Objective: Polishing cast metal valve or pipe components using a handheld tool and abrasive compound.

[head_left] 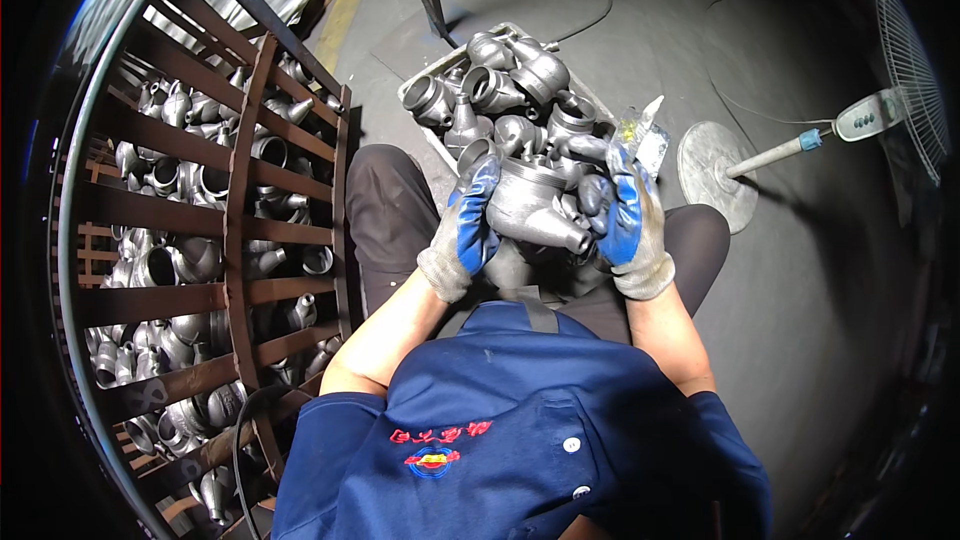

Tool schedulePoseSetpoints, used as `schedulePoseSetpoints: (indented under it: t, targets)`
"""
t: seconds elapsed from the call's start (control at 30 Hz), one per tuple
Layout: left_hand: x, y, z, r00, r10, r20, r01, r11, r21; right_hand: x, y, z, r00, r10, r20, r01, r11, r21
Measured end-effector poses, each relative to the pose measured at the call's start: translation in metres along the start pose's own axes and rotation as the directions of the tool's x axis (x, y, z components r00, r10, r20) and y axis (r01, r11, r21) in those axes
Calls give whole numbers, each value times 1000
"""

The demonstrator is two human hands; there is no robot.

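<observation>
Both my hands wear grey-white knit gloves with blue coated palms. My left hand (470, 227) is pressed to the left side of a large grey metal casting (535, 202), a wide ringed body narrowing to a small spout that points toward the lower right. My right hand (632, 222) curls against a smaller, darker casting (597, 197) on the other side. The pieces are held between my palms, above my lap. Behind them stands a light-coloured crate (432, 144) heaped with similar castings (540, 70). The undersides of the held pieces are hidden.
At my left stands a rusty barred metal cage (237, 230) filled with more castings (185, 262). A pedestal fan (722, 175) lies on its side at my right. Near the crate's right corner is a crumpled plastic wrapper (652, 145). A dark cable (607, 0) crosses the grey floor.
</observation>
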State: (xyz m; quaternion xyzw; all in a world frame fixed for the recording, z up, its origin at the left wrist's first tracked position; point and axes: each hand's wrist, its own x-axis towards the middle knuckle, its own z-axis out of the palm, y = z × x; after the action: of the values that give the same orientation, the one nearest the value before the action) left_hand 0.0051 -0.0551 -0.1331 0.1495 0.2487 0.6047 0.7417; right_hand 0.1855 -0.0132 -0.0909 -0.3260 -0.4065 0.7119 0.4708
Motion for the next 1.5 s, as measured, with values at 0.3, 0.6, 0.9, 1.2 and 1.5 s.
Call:
schedulePoseSetpoints:
  t: [0.3, 0.6, 0.9, 1.2, 1.5]
  targets:
    - [14, -2, -20, 927, 272, -259, -206, 945, 255, -41, 22, -6, 950, 276, -148, -281, 960, -12]
    - [5, 10, -18, 940, 267, -211, -108, 823, 558, -18, 27, -33, 961, 211, -179, -209, 977, 30]
    - [1, 9, -8, 941, 302, -150, -180, 827, 532, -11, 29, -39, 966, 114, -230, -126, 991, -40]
    - [1, 17, -3, 952, 293, -91, -201, 819, 537, -3, 30, -49, 987, 68, -147, -54, 994, 92]
    - [-22, 24, 7, 957, 234, -172, -78, 777, 625, -14, 40, -53, 980, 153, -126, -118, 962, 247]
